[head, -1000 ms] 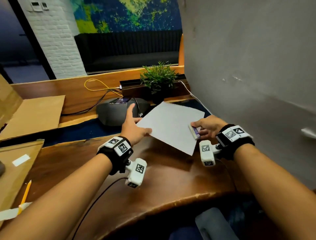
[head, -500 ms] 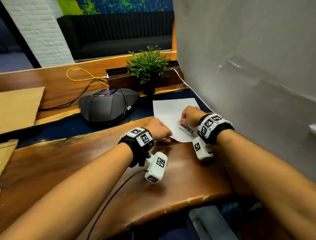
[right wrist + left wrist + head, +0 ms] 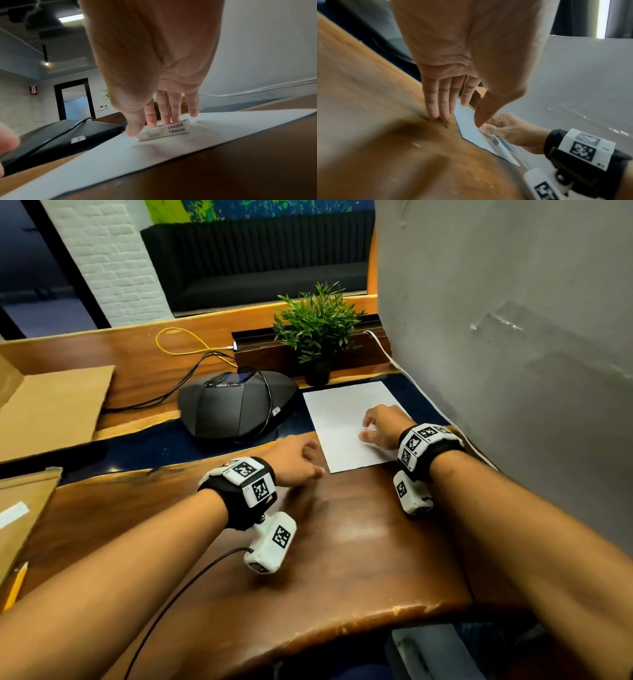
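Wooden desk [image 3: 342,559] — grey wall [image 3: 513,285] beside

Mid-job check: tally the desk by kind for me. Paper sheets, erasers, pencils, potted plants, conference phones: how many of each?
White rectangular paper sheet: 1
White labelled block eraser, pinched by the right hand: 1
Yellow wooden pencil: 1
Green potted plant: 1
Black conference phone: 1
Total: 5

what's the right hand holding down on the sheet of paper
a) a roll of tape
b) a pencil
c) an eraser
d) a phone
c: the right wrist view shows the right hand pinching a small block with thumb and fingers, and its label reads ERASER, so it is the eraser, resting on the sheet of paper.
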Tool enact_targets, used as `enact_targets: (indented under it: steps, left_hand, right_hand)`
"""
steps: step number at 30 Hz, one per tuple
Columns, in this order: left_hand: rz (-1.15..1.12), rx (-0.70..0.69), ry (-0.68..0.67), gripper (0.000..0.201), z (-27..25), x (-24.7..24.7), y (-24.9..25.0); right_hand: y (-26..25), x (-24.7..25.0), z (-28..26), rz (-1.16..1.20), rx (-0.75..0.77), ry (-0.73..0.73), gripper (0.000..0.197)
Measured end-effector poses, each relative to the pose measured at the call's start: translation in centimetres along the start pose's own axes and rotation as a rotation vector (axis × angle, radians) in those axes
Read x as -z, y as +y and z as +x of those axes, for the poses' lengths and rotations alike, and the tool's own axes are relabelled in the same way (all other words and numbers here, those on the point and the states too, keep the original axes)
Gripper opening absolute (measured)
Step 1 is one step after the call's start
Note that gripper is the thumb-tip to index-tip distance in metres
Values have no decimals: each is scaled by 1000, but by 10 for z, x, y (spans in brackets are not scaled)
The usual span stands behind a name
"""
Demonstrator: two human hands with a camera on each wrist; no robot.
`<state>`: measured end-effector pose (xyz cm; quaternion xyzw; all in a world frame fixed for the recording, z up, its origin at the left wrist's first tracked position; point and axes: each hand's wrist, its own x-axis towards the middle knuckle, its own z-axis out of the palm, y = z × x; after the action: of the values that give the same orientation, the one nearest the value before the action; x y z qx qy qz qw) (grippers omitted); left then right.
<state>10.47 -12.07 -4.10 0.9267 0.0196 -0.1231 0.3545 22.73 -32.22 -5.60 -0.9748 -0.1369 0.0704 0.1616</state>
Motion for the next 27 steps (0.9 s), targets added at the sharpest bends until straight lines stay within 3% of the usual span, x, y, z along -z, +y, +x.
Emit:
enact_targets:
  steps: [3, 6, 9, 10, 13, 17, 20, 24, 27]
  left_hand:
    - [265, -56, -21, 61, -21, 25, -24]
    - [420, -13, -114, 67, -48, 58, -56]
    - [550, 80, -228, 110, -79, 82, -81]
    - [618, 122, -267, 116, -89, 83, -91]
    - [658, 215, -341, 106, -109, 72, -115]
    - [694, 130, -339, 135, -123, 41, -115]
    - [700, -17, -349, 113, -132, 9, -90]
    - [568, -201, -494, 93, -138, -19, -48]
    - [446, -164, -379, 84, -129, 9, -48]
  right_hand:
    - [-1, 8, -12, -26, 35, -13, 54]
    - [-9, 26, -35, -93, 118, -32, 58]
    - [-16, 47, -71, -131, 155, -120, 56]
    - [-18, 52, -85, -135, 160, -151, 56]
    - [-16, 59, -131, -104, 148, -203, 56]
    - [0, 44, -190, -11, 87, -140, 63]
    - [6, 26, -221, 92, 66, 13, 65]
    - [19, 2, -244, 168, 32, 255, 64]
    - [49, -16, -249, 197, -7, 381, 47]
